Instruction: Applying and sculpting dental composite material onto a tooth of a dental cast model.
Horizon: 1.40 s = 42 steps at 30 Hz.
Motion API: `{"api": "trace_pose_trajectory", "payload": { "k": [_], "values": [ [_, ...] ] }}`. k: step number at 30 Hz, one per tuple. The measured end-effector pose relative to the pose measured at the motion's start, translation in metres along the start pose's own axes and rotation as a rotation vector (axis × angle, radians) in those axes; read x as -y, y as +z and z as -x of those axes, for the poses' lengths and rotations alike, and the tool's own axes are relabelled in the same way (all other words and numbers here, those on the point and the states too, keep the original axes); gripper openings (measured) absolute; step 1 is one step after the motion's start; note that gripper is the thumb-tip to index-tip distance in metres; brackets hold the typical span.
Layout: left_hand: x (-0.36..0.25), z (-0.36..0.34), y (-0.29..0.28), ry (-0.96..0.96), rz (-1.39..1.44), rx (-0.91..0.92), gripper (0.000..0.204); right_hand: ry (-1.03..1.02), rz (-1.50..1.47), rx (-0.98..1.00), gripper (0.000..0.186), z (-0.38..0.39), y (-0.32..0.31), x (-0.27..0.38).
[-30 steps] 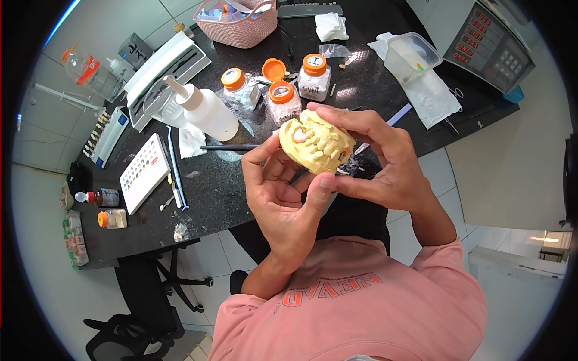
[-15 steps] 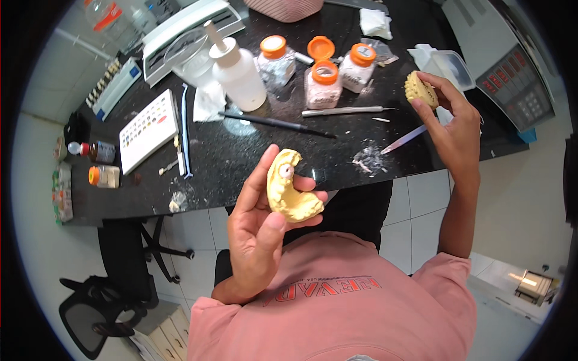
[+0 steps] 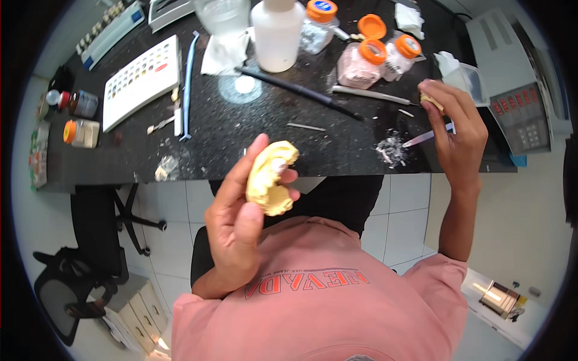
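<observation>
My left hand (image 3: 232, 231) grips a yellow dental plaster model (image 3: 262, 186), an arch of teeth with one whitish tooth on it, just in front of the bench edge. At the right, my right hand (image 3: 457, 129) has its fingers closed round a second yellow dental model (image 3: 432, 103), mostly hidden behind them. Below that hand a brush (image 3: 424, 138) with a pale handle lies near a heap of white powder (image 3: 391, 150). A grey metal tool (image 3: 373, 95) and a long black brush (image 3: 301, 91) rest on the bench between my hands.
Orange-lidded powder jars (image 3: 361, 63) and a white bottle (image 3: 277, 36) stand at the back of the black bench (image 3: 241, 129). A white shade palette (image 3: 144, 81) and a blue tool (image 3: 188, 90) lie left. A grey machine (image 3: 518, 90) stands right. An office chair (image 3: 66, 289) is behind left.
The view has shifted. The left hand's model has turned more side-on. My right hand has tilted over its model, hiding more of it. A small thin rod now shows on the bench.
</observation>
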<state>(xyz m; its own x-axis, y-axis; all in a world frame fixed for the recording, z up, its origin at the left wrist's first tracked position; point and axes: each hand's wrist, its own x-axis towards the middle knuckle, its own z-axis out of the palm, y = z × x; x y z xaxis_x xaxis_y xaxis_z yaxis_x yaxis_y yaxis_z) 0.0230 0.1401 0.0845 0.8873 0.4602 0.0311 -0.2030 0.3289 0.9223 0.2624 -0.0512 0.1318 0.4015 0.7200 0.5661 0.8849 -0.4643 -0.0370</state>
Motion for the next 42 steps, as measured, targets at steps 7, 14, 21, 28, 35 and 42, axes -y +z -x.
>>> {"api": "trace_pose_trajectory", "payload": {
  "k": [7, 14, 21, 28, 35, 42],
  "values": [
    [0.007, 0.004, 0.004, 0.135, -0.090, -0.031, 0.059, -0.203, -0.070, 0.296, 0.019, -0.027, 0.014, 0.012],
    [0.014, 0.004, -0.010, 0.177, -0.284, 0.057, 0.065, -0.222, -0.075, 0.306, 0.020, -0.029, 0.020, 0.011],
    [-0.009, -0.007, 0.011, 0.070, -0.177, -0.013, 0.066, -0.293, -0.086, 0.187, 0.023, -0.028, 0.001, 0.006],
    [-0.011, -0.035, 0.000, 0.235, -0.471, 0.106, 0.058, -0.036, -0.674, -0.387, 0.022, 0.012, -0.003, 0.025],
    [-0.002, -0.054, -0.003, 0.481, -0.834, 0.154, 0.052, 0.076, -1.100, -0.331, 0.031, 0.035, 0.043, 0.097],
    [0.011, -0.053, 0.018, 0.409, -0.758, 0.207, 0.058, 0.155, -1.158, -0.458, 0.029, 0.045, 0.042, 0.095]
  ]
}}
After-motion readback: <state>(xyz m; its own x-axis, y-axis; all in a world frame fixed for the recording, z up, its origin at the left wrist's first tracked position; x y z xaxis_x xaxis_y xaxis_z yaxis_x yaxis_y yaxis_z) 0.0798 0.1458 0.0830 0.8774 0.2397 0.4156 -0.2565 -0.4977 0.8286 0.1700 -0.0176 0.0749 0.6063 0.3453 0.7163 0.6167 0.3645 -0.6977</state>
